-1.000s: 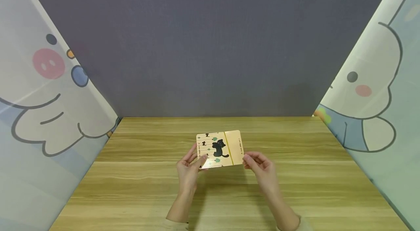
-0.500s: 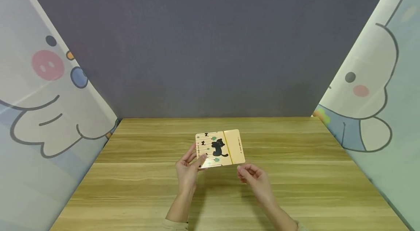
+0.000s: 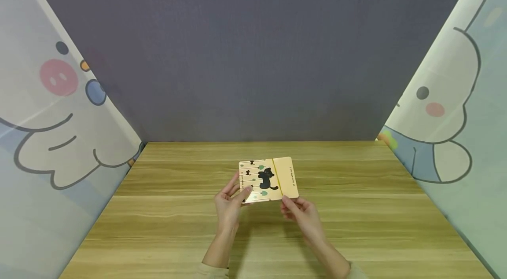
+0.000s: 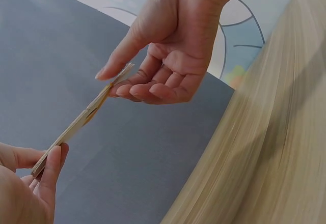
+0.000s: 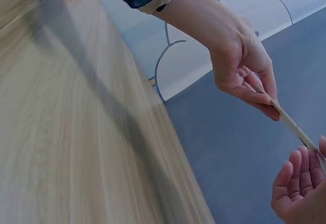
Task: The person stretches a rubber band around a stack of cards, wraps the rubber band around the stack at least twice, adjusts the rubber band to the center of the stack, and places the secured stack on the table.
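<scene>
A thin cream booklet (image 3: 287,175) with a black cat, green leaves and small bows printed on it is held above the table, slightly tilted. A narrow yellow band (image 3: 277,178) crosses it near its right end. My left hand (image 3: 227,209) grips the left end, thumb on top and fingers beneath. At the lower edge by the band, my right hand (image 3: 309,222) pinches with its thumb and forefinger. Edge-on in the left wrist view, the booklet (image 4: 74,127) runs between both hands, and the right hand's other fingers (image 4: 170,89) are loosely bent.
Below the hands lies a wood-grain table (image 3: 166,217). A dark grey panel (image 3: 253,59) rises at its back edge. Cartoon-printed curtains flank it, one on the left (image 3: 39,147) and one on the right (image 3: 451,129).
My right hand has left the booklet's right edge, dipped below it, and come back up farther left to the lower edge at the band. The left hand has kept its grip.
</scene>
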The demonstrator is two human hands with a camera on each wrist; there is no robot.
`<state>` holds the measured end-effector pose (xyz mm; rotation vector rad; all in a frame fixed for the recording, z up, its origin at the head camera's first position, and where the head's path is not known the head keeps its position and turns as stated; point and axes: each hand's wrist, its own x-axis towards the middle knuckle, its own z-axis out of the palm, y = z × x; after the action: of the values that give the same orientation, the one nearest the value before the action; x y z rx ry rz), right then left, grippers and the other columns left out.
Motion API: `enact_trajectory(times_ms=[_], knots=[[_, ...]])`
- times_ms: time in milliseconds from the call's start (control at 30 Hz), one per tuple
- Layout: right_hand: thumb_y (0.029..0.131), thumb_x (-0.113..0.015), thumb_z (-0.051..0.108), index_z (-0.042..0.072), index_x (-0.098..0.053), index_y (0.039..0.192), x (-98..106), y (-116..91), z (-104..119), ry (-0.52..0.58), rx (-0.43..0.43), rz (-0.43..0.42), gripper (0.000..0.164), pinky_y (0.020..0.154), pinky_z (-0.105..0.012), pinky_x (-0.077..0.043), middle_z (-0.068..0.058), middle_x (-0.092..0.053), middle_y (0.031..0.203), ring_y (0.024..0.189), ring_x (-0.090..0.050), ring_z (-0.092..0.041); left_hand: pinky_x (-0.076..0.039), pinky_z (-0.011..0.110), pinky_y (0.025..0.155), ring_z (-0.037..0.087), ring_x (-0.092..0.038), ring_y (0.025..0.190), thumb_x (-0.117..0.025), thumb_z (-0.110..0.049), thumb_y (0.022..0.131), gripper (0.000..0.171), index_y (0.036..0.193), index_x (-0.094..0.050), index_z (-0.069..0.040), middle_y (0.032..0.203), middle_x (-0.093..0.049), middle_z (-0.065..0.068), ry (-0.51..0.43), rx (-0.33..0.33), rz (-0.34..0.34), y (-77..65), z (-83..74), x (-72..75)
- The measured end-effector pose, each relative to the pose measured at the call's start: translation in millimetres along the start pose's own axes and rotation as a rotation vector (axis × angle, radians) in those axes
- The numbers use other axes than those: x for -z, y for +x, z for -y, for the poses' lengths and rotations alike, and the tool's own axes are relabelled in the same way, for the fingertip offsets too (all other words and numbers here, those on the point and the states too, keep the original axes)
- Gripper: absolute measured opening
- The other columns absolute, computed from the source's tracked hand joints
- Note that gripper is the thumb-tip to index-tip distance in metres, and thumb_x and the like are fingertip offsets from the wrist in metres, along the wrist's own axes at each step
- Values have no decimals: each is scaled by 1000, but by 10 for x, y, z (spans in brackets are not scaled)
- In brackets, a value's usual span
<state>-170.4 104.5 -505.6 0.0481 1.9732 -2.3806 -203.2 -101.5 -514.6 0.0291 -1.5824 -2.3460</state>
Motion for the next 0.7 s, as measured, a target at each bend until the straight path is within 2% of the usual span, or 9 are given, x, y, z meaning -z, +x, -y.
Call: enact_trajectory(times_ms=[433,633,700], knots=[[73,-72,27,-6,-64,87,-99,50,-58,87,20,-102,37,61,-37,-58,-23,-63,81,65,-62,-26,-55,46,49,35,-63,77,-78,-18,66,62,123,-54,-24,101,-63,12,-5,10,-18,-5,32,10],[78,-67,29,-2,-65,92,-190,24,-68,60,-6,-14,34,68,-40,-57,-16,-66,83,68,-64,-24,-54,46,47,35,-63,77,-78,-16,67,61,123,-54,-23,101,-63,13,-17,-13,-10,-6,70,-13],[81,-64,28,-2,-65,94,-212,12,-48,50,18,23,33,68,-39,-57,-14,-66,84,69,-64,-23,-54,46,47,35,-63,77,-77,-16,67,61,123,-54,-23,102,-63,13,-19,-25,-11,3,81,-16]])
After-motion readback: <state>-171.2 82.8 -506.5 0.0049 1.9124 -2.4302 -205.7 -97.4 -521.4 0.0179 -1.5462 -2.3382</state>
